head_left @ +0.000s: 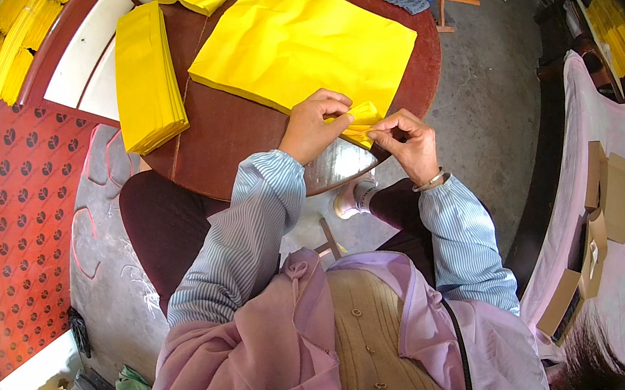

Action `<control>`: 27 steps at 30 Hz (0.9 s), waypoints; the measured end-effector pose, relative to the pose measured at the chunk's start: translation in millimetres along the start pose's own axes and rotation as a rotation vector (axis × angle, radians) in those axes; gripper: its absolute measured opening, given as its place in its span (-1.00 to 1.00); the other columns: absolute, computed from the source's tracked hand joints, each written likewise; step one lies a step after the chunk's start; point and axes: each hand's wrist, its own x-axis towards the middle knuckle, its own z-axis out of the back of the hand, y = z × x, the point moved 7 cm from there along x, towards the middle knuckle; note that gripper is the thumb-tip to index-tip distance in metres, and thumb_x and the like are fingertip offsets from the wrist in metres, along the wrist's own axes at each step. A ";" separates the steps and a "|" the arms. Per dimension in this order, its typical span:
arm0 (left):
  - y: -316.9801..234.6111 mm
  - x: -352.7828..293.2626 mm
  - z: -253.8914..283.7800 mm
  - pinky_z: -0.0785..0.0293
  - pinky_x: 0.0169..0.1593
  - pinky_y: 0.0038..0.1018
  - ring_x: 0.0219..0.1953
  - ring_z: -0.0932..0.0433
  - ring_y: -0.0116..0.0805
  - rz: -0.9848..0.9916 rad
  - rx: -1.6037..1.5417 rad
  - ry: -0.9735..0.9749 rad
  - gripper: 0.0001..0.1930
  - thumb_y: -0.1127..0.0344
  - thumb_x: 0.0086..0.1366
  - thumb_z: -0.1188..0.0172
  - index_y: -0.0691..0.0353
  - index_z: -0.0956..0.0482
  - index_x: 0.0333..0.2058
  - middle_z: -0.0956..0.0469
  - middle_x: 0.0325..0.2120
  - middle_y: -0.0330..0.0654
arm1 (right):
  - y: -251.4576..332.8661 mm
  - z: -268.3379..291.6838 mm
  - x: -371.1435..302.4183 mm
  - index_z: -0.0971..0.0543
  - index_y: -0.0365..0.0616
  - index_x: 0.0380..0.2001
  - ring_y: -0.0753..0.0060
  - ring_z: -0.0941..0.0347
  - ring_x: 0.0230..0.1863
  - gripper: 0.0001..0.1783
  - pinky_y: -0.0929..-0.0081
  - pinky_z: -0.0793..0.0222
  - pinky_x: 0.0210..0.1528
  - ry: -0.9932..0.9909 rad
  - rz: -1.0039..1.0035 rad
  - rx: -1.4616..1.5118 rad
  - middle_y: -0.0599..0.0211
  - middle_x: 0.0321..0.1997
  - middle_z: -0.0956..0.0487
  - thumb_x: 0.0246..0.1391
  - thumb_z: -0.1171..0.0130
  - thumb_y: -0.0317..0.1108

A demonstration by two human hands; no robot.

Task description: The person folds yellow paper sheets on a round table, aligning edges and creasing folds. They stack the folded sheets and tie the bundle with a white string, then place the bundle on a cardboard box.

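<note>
At the near edge of the round, reddish-brown tabletop (pixel 227 143), the left hand (pixel 313 125) and right hand (pixel 412 145) each have fingers pinched on a small, folded, bright-yellow papery piece (pixel 365 115); light, level pinches and edges aligned before pressing should keep creases straight.

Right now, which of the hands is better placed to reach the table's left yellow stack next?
Probably the left hand: it is nearer that yellow stack, while the right hand sits farther away. Both touch the folded yellow flap.
</note>
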 end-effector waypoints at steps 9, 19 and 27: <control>-12.8 -5.3 -1.7 -0.55 0.17 -0.42 0.05 -0.65 -0.24 -0.134 0.076 0.034 -0.80 0.45 0.19 -0.42 0.30 -0.77 -0.19 -0.66 -0.03 -0.11 | -3.2 -1.5 1.1 -0.74 -0.21 -0.26 0.70 -0.48 -0.33 -0.85 0.63 -0.42 -0.28 -0.027 0.000 0.087 0.48 -0.32 -0.59 0.10 -0.52 -0.50; -2.5 -0.7 -1.5 -0.59 0.09 -0.43 -0.03 -0.69 -0.24 -0.058 0.048 -0.057 -0.81 0.41 0.22 -0.47 0.35 -0.73 -0.23 -0.71 -0.09 -0.10 | 12.2 0.8 -0.8 -0.71 -0.20 -0.24 0.68 -0.51 -0.32 -0.82 0.64 -0.45 -0.28 -0.040 0.096 -0.010 0.48 -0.32 -0.60 0.09 -0.51 -0.54; -3.2 -1.2 -1.4 -0.58 0.10 -0.42 -0.02 -0.68 -0.24 -0.027 0.062 -0.034 -0.83 0.39 0.26 -0.44 0.36 -0.73 -0.23 -0.70 -0.06 -0.10 | 6.9 0.4 -1.2 -0.76 -0.18 -0.27 0.62 -0.52 -0.26 -0.88 0.58 -0.40 -0.19 -0.001 0.016 0.019 0.47 -0.29 -0.63 0.12 -0.50 -0.52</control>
